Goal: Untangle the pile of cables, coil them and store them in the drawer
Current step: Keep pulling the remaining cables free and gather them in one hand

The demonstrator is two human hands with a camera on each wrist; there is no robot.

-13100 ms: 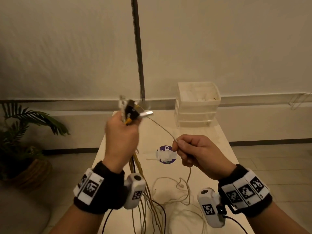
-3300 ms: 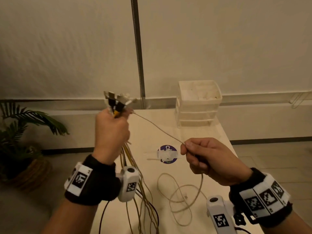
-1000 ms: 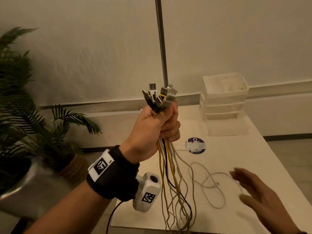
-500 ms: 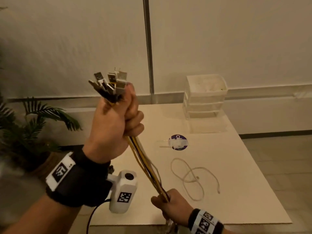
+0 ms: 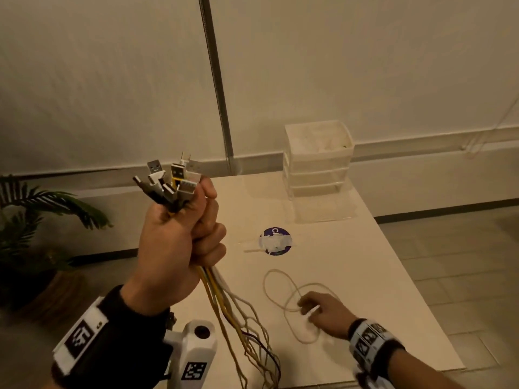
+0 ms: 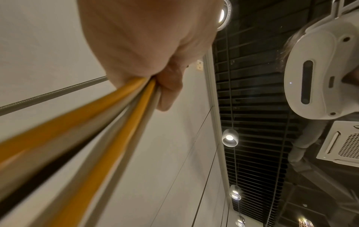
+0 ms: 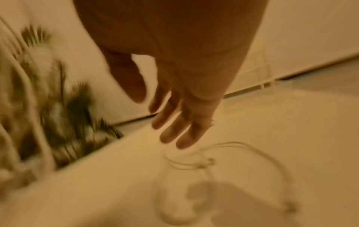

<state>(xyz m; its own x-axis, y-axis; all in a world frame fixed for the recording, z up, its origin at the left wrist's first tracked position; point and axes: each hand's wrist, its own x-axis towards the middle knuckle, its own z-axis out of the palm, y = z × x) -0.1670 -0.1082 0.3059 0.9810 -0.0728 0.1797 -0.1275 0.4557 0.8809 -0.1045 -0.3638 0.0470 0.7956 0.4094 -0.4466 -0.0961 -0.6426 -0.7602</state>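
My left hand [image 5: 193, 231] is raised in a fist round a bundle of cables [image 5: 236, 313]. Their USB plugs [image 5: 171, 181] stick up above the fist, and yellow, white and black strands hang past the table's front edge. In the left wrist view, my left hand [image 6: 165, 86] grips yellow and grey cables [image 6: 108, 122]. A single white cable [image 5: 276, 290] lies in loose loops on the table. My right hand [image 5: 311, 308] is down over those loops. In the blurred right wrist view its fingers [image 7: 174, 130] are straight, just above the white cable [image 7: 194, 162].
A white three-drawer unit [image 5: 318, 161] stands at the table's far right, all its drawers pushed in. A purple sticker with tape [image 5: 276, 241] marks the white table [image 5: 379, 290]. A potted plant [image 5: 33, 226] stands to the left, and a metal pole [image 5: 219, 88] runs up the wall.
My right hand has let go of the hanging strands near the table's front edge and moved right onto the loose white cable. My left hand still holds the bundle up.
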